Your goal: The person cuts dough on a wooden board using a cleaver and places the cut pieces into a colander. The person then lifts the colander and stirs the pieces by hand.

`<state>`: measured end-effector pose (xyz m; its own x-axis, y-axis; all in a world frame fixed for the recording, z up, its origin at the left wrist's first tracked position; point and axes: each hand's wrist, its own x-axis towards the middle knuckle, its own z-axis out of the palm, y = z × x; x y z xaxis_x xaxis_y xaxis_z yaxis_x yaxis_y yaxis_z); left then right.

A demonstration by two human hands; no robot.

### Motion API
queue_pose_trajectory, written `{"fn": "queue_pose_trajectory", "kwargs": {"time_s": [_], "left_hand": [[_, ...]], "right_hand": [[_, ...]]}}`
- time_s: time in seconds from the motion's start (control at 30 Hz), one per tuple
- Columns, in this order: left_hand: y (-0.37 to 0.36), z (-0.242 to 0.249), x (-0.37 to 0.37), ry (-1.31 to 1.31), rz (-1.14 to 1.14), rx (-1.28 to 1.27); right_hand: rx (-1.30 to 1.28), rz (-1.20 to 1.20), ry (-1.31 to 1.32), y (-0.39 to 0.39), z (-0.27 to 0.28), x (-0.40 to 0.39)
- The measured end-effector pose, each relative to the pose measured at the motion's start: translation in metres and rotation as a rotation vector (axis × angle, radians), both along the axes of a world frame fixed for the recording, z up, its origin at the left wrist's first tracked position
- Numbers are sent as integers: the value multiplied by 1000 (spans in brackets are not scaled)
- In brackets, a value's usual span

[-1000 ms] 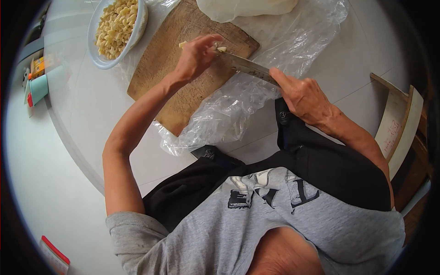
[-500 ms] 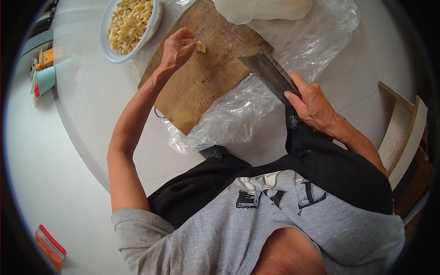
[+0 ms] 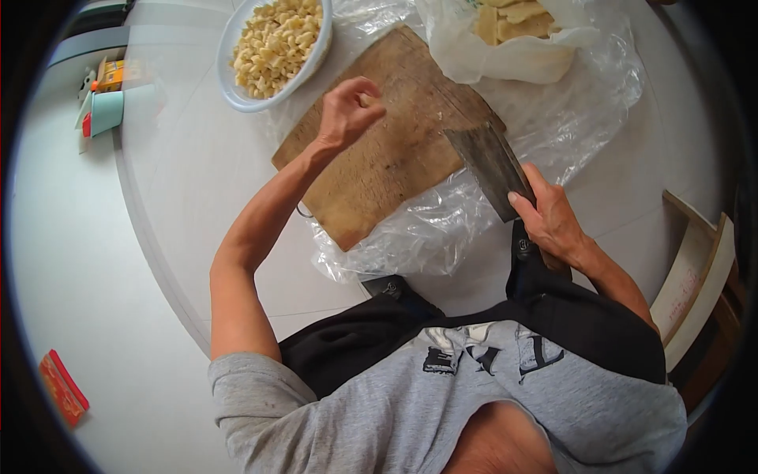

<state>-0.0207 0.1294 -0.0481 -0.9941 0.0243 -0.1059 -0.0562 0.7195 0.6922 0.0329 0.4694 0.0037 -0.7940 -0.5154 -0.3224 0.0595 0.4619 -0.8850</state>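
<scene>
Over the wooden cutting board [image 3: 387, 150], my left hand [image 3: 349, 114] is closed on a small pale yellow piece [image 3: 365, 99], only partly visible between the fingers. My right hand [image 3: 557, 217] grips a cleaver [image 3: 491, 166] with a broad dark blade, tilted at the board's right edge; its handle is hidden by the hand. Up and to the left of my left hand stands a pale basin [image 3: 229, 88] heaped with small cut pieces [image 3: 280, 43] of the same pale yellow.
A white plastic bag [image 3: 545, 67] holding flat pale yellow slabs [image 3: 517, 22] lies beyond the board. Clear plastic sheeting [image 3: 426, 229] spreads under the board. At right is a wooden stool [image 3: 691, 276]; a teal bin [image 3: 106, 110] and a red packet [image 3: 63, 387] are at left.
The pale yellow piece that lay on the board beside my left hand is now in its fingers. The view has shifted, showing more of the bag. My right hand keeps hold of the cleaver.
</scene>
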Motion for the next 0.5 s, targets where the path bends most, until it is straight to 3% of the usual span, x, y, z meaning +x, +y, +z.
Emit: {"fn": "queue_pose_trajectory", "kwargs": {"time_s": [0.07, 0.2, 0.33, 0.47, 0.5], "left_hand": [[-23, 25, -13, -102, 239, 185], [-81, 58, -49, 48, 351, 428], [-112, 68, -64, -4, 500, 385], [-126, 25, -57, 79, 344, 67], [-114, 24, -52, 91, 275, -115]], "right_hand": [[26, 1, -41, 0, 1, 0], [10, 13, -62, -3, 3, 0], [-7, 8, -113, -7, -1, 0], [-95, -64, -470, -12, 5, -8], [-112, -73, -471, -12, 2, -8]]}}
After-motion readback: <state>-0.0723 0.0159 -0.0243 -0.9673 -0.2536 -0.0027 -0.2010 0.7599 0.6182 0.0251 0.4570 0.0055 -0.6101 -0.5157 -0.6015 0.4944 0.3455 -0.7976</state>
